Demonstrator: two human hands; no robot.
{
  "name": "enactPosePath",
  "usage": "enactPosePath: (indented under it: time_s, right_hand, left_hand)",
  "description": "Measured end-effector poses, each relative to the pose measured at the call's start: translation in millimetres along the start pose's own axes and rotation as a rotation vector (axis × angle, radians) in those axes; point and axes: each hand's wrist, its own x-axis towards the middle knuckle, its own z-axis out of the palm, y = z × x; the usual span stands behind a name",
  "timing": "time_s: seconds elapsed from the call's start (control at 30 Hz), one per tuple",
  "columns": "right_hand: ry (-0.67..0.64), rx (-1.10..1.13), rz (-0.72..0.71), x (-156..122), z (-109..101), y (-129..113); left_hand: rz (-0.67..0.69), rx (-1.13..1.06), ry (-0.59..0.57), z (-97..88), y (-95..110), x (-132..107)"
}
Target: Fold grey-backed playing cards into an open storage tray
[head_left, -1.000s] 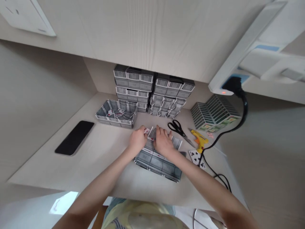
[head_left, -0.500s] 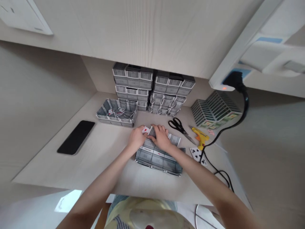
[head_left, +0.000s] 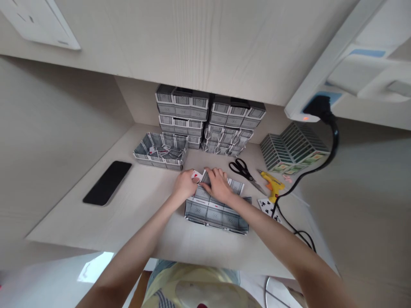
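In front of me on the desk lies an open box made of grey-backed playing cards [head_left: 221, 217], with a panel of cards at its far side. My left hand [head_left: 184, 185] is closed at the panel's left end, fingers pinching a playing card [head_left: 195, 175] whose white face shows a red heart. Just to the right, my right hand [head_left: 218, 186] bends over the panel, its thumb and fingers closed about a grey-backed playing card [head_left: 205, 176] at the far edge. The fingertips partly hide where the cards meet.
Behind, several card boxes [head_left: 183, 112] are stacked; an open card box [head_left: 160, 162] holds loose pieces. A black phone [head_left: 107, 183] lies left. On the right are scissors [head_left: 244, 172], a yellow glue gun [head_left: 272, 185] with its cord, a clubs card [head_left: 266, 206] and a striped card structure [head_left: 290, 149].
The view has shifted slightly, so the surroundings appear a little further right. Both hands keep nearly the same hold on the cards, with little finger movement visible.
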Motion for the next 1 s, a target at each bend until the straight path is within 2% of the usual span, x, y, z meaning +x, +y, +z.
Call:
enactPosePath:
  time_s: [0.13,0.23,0.6,1.0]
  right_hand:
    - [-0.006,0.019,-0.023,-1,1,2]
    - [-0.008,0.031,-0.049,-1,1,4]
    - [-0.026,0.029,-0.052,-1,5,4]
    - [-0.042,0.004,-0.086,0,8,1]
  left_hand:
    - [-0.02,-0.157,-0.119,-3.5,-4,6]
    - [0.012,-0.178,-0.135,-4.5,-6,7]
    - [0.155,0.147,-0.097,-8.5,4,2]
    - [0.253,0.233,-0.312,-7.4,7,3]
